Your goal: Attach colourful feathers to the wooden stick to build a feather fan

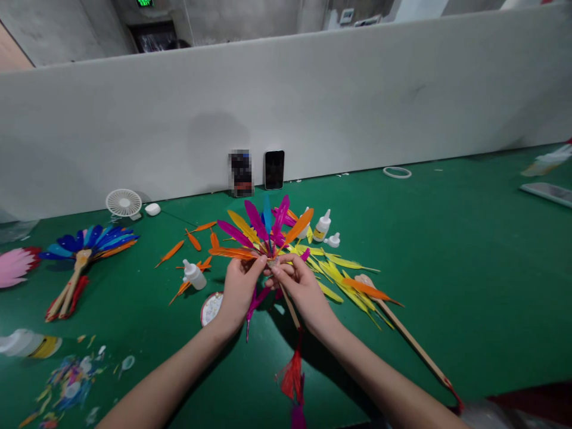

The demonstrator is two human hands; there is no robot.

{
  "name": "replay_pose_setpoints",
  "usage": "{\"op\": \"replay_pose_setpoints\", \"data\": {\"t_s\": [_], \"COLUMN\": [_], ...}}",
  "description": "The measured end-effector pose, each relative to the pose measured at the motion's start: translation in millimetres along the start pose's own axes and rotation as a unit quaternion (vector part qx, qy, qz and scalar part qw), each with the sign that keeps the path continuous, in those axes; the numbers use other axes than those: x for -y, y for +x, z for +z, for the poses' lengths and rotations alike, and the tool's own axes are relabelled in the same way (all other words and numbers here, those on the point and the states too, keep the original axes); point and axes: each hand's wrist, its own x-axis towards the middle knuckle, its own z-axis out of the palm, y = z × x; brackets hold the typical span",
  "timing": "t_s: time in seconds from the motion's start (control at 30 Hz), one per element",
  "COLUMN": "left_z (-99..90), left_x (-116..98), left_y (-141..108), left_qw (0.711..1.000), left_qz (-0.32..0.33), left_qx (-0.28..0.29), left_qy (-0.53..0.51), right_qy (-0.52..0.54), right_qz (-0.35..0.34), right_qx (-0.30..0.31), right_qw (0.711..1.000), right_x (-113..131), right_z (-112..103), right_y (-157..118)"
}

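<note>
A feather fan (256, 220) is held up in the middle, with magenta, orange and blue feathers spread from a wooden handle (291, 307). My left hand (238, 287) pinches the feather bases at the left of the fan's centre. Gripping the same spot from the right is my right hand (308, 288), its fingers curled behind the handle top. A red tassel (292, 374) hangs below the handle. Beneath and beside the hands lie loose yellow feathers (333, 271) and a round dish of small pale pieces (211, 308), partly covered by my left forearm.
Glue bottles (194, 275) stand among orange feathers (170, 252) and behind the fan. A blue feather fan (83, 256) lies left, near feather scraps (71, 378). Another wooden handle (413, 339) lies right. Phones (274, 170) lean on the white partition (335, 113) beyond a small fan (124, 203).
</note>
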Motion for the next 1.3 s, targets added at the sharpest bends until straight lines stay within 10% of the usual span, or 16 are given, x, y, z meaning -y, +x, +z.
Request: {"op": "replay_pose_setpoints", "data": {"t_s": [1.3], "left_z": [-0.9], "left_x": [1.5], "left_y": [0.7], "left_qw": [0.998], "left_qz": [-0.026], "left_qx": [0.023], "left_qy": [-0.061], "right_qy": [0.114], "right_qz": [0.094], "right_qx": [0.029], "right_qw": [0.989], "right_x": [1.8], "right_z": [-2.8], "right_y": [2.8]}}
